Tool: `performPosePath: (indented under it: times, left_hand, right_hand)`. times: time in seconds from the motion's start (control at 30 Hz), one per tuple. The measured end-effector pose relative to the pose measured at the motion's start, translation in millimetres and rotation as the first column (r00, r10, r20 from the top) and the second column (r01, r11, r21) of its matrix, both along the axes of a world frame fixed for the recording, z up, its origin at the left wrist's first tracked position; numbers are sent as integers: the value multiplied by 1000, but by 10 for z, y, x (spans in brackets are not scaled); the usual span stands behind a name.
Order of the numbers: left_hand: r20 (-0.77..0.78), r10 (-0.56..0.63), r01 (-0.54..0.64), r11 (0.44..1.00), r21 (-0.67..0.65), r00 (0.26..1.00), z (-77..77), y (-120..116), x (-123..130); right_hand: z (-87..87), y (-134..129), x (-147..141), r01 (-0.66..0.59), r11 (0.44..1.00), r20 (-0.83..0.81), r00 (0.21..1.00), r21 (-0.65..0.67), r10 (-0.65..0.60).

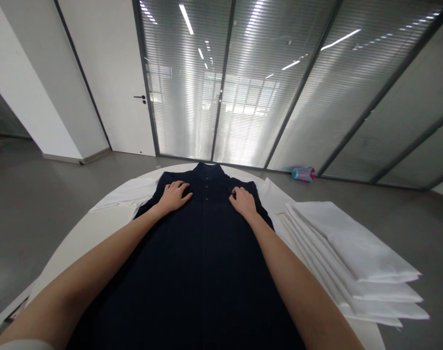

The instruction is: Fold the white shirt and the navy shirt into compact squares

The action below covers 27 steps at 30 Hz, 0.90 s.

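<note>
A dark navy button-up shirt [203, 253] lies spread out on a white table, its stand-up collar [209, 170] pointing away from me and several small buttons down the front placket. My left hand [174, 196] rests on the shirt's upper left chest, fingers flat and thumb apart. On the upper right chest, my right hand [243, 200] has its fingers curled in toward the thumb, gathering the dark fabric. White cloth [128, 192] shows from under the shirt on the left, and more white cloth [274, 194] on the right.
A stack of folded white cloths [352, 243] sits at the table's right edge, its corners hanging past the rim. The round white table [79, 238] stands on a grey floor. Beyond are glass partitions with blinds [239, 97], a white door [112, 78] and a blue-and-red object [302, 174] on the floor.
</note>
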<state>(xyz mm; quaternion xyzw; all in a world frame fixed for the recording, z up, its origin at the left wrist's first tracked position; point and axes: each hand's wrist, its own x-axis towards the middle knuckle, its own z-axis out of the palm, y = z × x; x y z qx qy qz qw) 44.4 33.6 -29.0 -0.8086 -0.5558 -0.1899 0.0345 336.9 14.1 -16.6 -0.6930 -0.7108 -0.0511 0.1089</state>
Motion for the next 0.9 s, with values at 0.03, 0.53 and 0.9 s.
performPosePath:
  times: [0.03, 0.53, 0.9]
  left_hand:
    - [-3, -1, 1, 1000, -25, 1000, -7, 6, -1]
    - [-1, -5, 5, 996, -94, 1000, 35, 13, 17]
    - [484, 135, 42, 940, -338, 865, 291, 1048, 538]
  right_hand:
    - [-1, 2, 3, 0, 1000, -2, 1000, -3, 0]
    - [-5, -3, -2, 5, 1000, -8, 1000, 0, -5]
    - [-24, -47, -49, 45, 998, 19, 999, 54, -46]
